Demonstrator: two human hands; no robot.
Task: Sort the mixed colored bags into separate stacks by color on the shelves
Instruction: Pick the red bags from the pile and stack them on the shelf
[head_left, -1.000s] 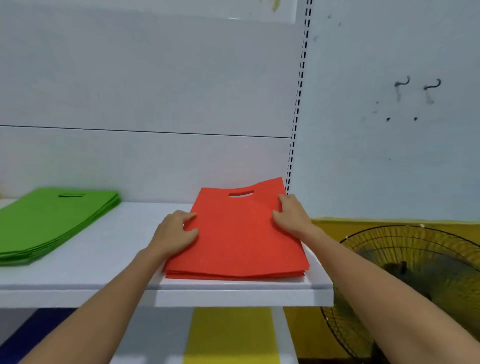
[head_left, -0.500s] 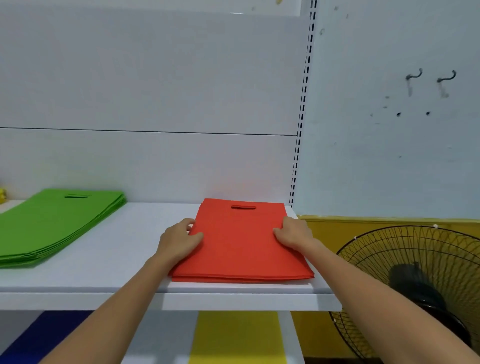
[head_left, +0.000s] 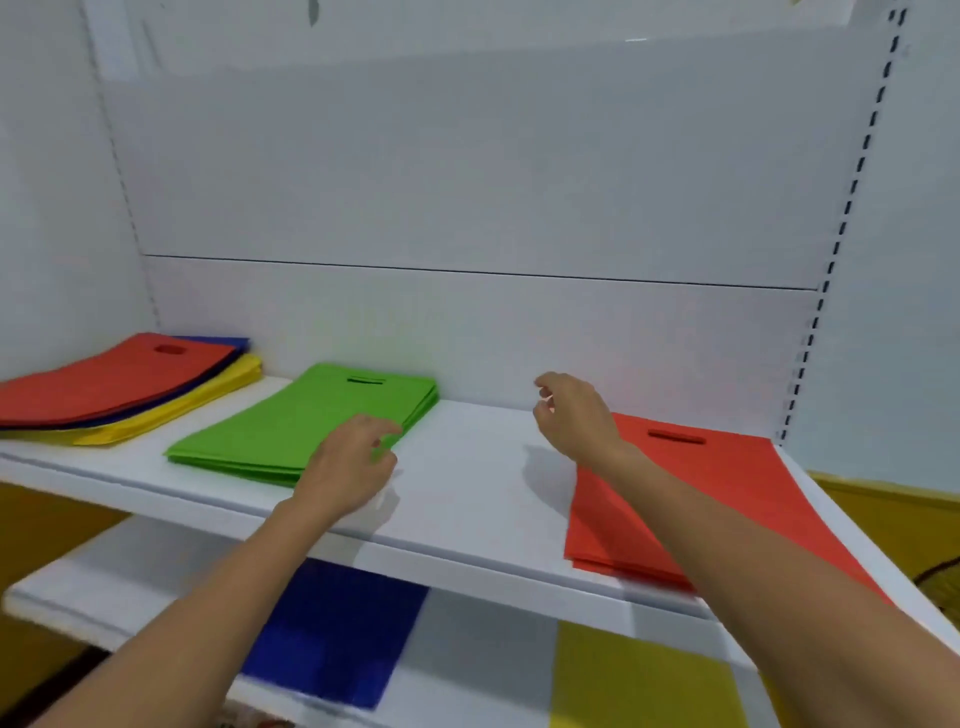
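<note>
Our left hand (head_left: 348, 467) and right hand (head_left: 574, 421) hover empty, fingers loosely curled, over bare shelf (head_left: 483, 467) between one green stack (head_left: 311, 421) and one red stack (head_left: 727, 467) at the right edge; one mixed pile (head_left: 119, 384) far left.

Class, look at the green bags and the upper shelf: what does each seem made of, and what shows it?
Green bags: probably thin non-woven fabric, matte; flat, soft-edged layers and a cut-out handle slot. Upper shelf: smooth white painted metal or laminate, cannot tell which; even surface, straight front edge.
</note>
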